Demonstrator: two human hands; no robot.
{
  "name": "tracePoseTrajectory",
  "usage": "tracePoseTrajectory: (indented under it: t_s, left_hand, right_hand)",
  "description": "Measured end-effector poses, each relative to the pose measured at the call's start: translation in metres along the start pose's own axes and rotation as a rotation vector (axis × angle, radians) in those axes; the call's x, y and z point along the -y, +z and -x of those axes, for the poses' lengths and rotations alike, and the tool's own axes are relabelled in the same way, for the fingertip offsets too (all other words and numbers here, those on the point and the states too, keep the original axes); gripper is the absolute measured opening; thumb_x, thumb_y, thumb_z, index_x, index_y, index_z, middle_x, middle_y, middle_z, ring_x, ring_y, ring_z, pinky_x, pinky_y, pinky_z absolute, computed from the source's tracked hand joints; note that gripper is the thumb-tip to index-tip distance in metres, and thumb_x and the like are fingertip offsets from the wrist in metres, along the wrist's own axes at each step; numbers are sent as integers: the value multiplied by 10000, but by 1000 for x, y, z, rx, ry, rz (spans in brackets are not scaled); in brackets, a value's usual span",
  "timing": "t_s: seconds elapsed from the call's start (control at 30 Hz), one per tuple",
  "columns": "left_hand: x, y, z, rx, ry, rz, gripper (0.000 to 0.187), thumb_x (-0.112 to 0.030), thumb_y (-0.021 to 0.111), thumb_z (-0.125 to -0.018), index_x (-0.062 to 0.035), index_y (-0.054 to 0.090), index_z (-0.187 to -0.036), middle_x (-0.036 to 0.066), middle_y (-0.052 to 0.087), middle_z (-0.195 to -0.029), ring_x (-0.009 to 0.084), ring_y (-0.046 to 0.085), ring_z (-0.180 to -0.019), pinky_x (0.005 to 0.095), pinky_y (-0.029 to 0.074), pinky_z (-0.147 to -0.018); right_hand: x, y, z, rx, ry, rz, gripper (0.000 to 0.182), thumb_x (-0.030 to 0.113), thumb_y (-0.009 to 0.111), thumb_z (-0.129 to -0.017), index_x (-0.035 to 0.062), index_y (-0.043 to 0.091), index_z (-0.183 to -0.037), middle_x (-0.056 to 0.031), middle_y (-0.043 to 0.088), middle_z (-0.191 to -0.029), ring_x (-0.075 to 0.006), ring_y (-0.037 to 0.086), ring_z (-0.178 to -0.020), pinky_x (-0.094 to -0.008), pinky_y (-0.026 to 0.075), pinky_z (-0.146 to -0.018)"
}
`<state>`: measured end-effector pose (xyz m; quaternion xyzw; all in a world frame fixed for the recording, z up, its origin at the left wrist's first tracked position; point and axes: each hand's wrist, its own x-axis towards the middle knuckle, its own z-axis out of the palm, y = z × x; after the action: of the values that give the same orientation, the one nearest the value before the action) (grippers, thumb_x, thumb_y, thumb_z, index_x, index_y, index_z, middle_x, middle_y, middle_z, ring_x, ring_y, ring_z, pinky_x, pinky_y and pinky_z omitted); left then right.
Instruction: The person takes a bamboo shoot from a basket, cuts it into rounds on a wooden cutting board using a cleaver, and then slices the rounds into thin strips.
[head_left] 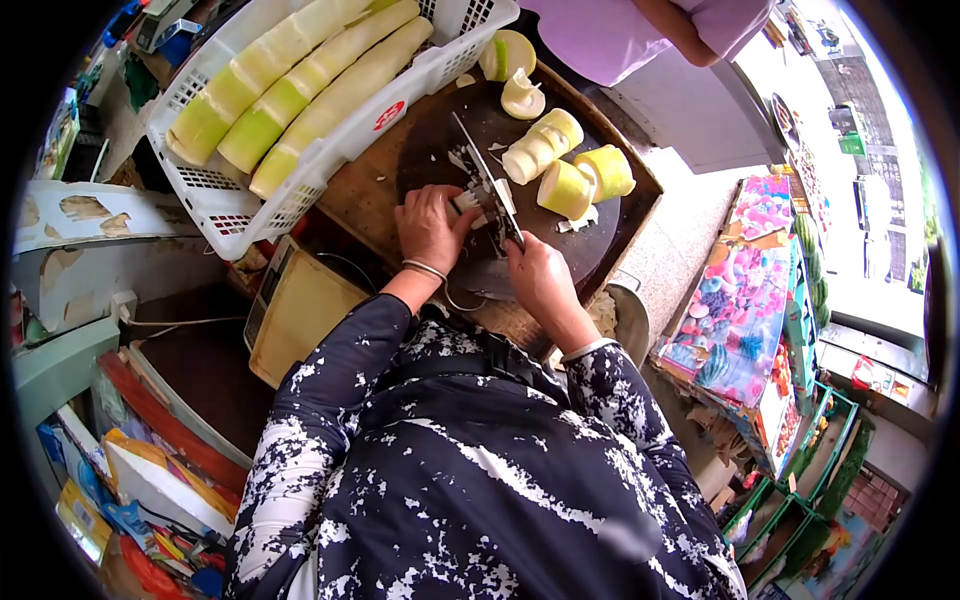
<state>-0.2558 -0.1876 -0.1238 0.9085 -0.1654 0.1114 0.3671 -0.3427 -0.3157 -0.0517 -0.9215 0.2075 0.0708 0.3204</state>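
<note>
My right hand (545, 272) grips the handle of a long-bladed kitchen knife (484, 166), whose blade points away from me across the dark round cutting board (425, 150). Curled close to the left of the blade, my left hand (428, 228) presses on a pale piece of bamboo shoot (466, 202), partly covered by the fingers. White slivers lie around the blade. To the right of the knife sit several thick, pale green cut bamboo shoot chunks (566, 190). A curled whitish piece (522, 97) and a round green-rimmed chunk (508, 56) rest at the board's far edge.
A white plastic basket (345, 140) with long pale green bamboo shoots (320, 105) stands at the far left. Beside my left arm is a scale with a yellowish tray (305, 315). Another person in a lilac top (600, 40) stands opposite. A fruit-printed box (735, 290) is at right.
</note>
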Motion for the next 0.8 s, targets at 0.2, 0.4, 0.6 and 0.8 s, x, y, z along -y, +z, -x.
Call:
tracePoseTrajectory:
  t_s: [0.2,0.4,0.6,0.8]
  left_hand:
    - [0,-11,-3,36,-22,88,313,-255,744,-690,-121,610,-939,36,603,-905,246,535,-901,367,388,-772]
    - [27,-30,11,-131,19,258,429,-297,757,-714,-31,568,-993,114,563,-998,289,527,-956,378,425,-855]
    - [21,-43,34,108,-146,92,708,-434,809,-589,-58,511,-1110,112,472,-1045,300,502,-987,389,429,-869]
    - [14,-40,16,261,-79,-32,828,-355,847,-522,-138,451,-1215,102,433,-1071,293,553,-903,387,505,-760]
  right_hand:
    - [-5,-25,30,-78,30,-53,239,274,517,-889,72,623,-958,-221,612,-746,-401,598,-727,-478,472,-644]
    - [-30,-42,52,-124,84,148,232,282,516,-888,102,624,-987,-191,626,-752,-372,611,-722,-460,485,-642]
    - [-40,-32,62,-102,91,135,246,287,501,-890,96,623,-985,-198,625,-744,-379,613,-722,-471,483,-651]
    - [-54,-42,49,173,233,-291,262,263,519,-906,28,587,-813,-118,569,-590,-262,557,-509,-358,440,-494]
